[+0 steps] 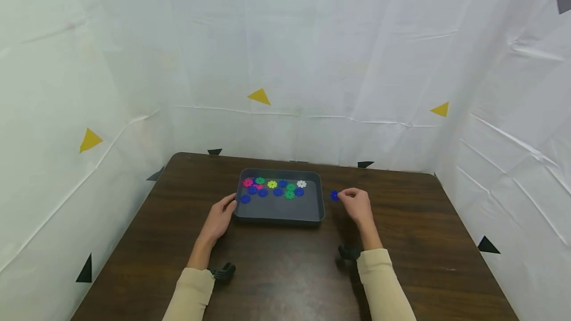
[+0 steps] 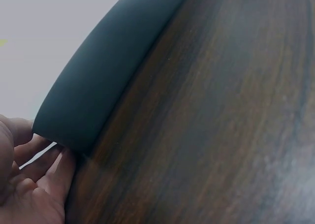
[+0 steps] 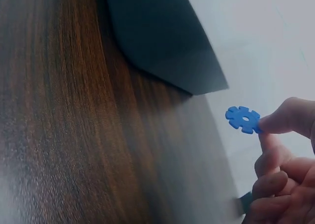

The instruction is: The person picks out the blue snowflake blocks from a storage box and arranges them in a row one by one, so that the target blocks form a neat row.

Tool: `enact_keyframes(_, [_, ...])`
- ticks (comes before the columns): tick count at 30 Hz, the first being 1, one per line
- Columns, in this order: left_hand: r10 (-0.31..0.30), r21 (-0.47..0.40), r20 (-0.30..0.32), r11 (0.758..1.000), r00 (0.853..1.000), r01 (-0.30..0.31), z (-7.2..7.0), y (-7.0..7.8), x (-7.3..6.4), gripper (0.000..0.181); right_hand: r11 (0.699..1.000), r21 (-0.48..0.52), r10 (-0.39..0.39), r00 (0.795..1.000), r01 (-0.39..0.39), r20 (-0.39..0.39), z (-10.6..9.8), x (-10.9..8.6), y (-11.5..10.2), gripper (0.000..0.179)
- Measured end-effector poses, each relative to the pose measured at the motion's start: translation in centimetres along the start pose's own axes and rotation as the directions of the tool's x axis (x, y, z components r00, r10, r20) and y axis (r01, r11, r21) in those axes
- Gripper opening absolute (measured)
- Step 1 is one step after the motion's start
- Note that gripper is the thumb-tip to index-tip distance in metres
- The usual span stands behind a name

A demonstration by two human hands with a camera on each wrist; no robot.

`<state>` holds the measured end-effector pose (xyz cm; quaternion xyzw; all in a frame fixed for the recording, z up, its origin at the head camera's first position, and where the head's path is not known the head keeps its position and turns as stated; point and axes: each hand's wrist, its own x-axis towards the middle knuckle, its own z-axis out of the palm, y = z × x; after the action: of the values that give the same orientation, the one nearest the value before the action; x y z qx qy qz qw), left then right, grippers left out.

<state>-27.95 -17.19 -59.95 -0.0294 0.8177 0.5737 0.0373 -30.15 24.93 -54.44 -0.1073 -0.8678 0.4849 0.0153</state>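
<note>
A dark grey tray (image 1: 276, 214) sits on the table with several small notched discs in it: blue, green, pink, one yellow disc (image 1: 272, 184) and one white disc (image 1: 301, 184). At its left end my left hand (image 1: 221, 215) holds the tray wall, thumb near the rim and fingers against the outside. The left wrist view shows these fingers (image 2: 58, 172) at the tray's lower corner. Just right of the tray, my right hand (image 1: 357, 204) pinches a blue flower-shaped disc (image 3: 242, 119) by its edge between thumb and index finger, raised above the table.
The dark brown wooden table (image 1: 276, 271) runs back to a white curtain (image 1: 285, 63) with yellow, black and grey triangles. More white curtain hangs at both sides. A dark band (image 1: 223, 272) is at the left wrist, and another dark strap (image 1: 349, 252) at the right.
</note>
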Motion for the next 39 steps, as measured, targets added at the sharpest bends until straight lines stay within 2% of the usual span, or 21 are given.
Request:
enact_keyframes(3, [0.002, 0.000, -0.002, 1.000, 1.000, -0.002, 0.0, -0.2, 0.2, 0.049, 0.998, 0.052, 0.038, 0.999, -0.040, 0.032, 0.2, 0.5, 0.6, 0.038])
enact_keyframes(10, [0.027, -0.006, 0.001, 1.000, 1.000, -0.027, 0.0, -0.4, 0.2, 0.049, 0.992, 0.082, 0.089, 0.993, -0.096, 0.083, 0.7, 1.8, 1.5, 0.034])
enact_keyframes(13, [0.033, -0.010, 0.002, 0.999, 0.999, -0.033, 0.1, -0.4, 0.2, 0.049, 0.993, 0.081, 0.081, 0.991, -0.090, 0.105, 0.9, 2.2, 1.7, 0.032])
enact_keyframes(20, [0.019, -0.012, 0.012, 1.000, 1.000, -0.018, 0.0, -0.4, 0.2, 0.050, 0.996, 0.030, 0.084, 0.991, -0.088, 0.101, 1.1, 2.9, 1.8, 0.028])
enact_keyframes(29, [0.004, -0.002, 0.011, 1.000, 1.000, -0.004, -0.4, -0.1, 0.1, 0.051, 0.994, 0.034, 0.098, 0.988, -0.102, 0.116, 1.0, 3.3, 1.7, 0.028])
enact_keyframes(35, [0.009, -0.002, 0.012, 1.000, 1.000, -0.009, -0.3, 0.0, 0.0, 0.050, 0.995, -0.026, 0.101, 0.991, -0.099, 0.084, 1.1, 3.2, 1.7, 0.030])
enact_keyframes(39, [0.017, 0.001, 0.021, 1.000, 1.000, -0.017, -0.4, 0.1, -0.1, 0.050, 0.997, -0.023, 0.080, 0.996, -0.079, 0.046, 1.2, 2.7, 1.9, 0.031])
